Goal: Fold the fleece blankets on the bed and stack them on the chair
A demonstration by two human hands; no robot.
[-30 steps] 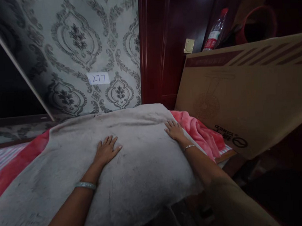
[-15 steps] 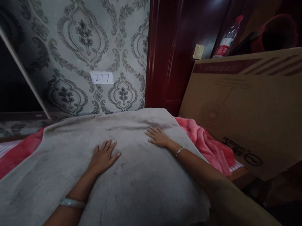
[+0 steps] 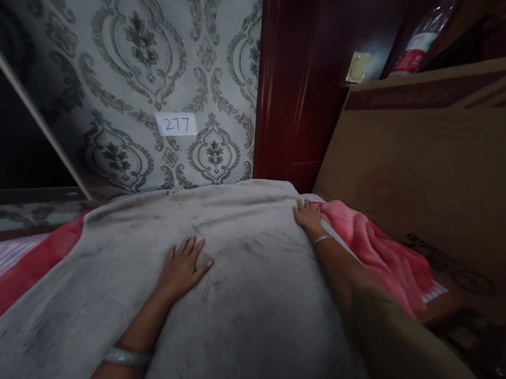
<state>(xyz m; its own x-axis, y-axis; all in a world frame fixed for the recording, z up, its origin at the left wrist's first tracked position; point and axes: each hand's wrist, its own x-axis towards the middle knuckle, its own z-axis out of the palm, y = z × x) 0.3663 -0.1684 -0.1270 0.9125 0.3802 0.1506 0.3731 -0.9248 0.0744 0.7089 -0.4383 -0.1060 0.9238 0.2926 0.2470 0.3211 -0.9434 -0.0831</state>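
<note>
A grey plush blanket (image 3: pixel 249 290) lies spread out in front of me, with shallow wrinkles near its far edge. My left hand (image 3: pixel 184 269) rests flat on its middle, fingers spread, holding nothing. Farther out, my right hand (image 3: pixel 308 214) lies palm down at the blanket's right edge, its fingers stretched out. Beside those fingers a pink blanket (image 3: pixel 359 229) sticks out from under the grey one in loose folds. More of the pink layer shows along the left side.
A big cardboard box (image 3: pixel 436 159) leans on the right, with a red-capped plastic bottle (image 3: pixel 424 37) behind its top edge. Patterned wallpaper bears a paper label (image 3: pixel 177 124) reading 277. A dark red door frame (image 3: pixel 291 98) and a dark screen (image 3: pixel 19 127) flank it.
My right hand has slid right across the grey blanket to its edge. My left hand stays on the same patch of blanket. The view has shifted slightly.
</note>
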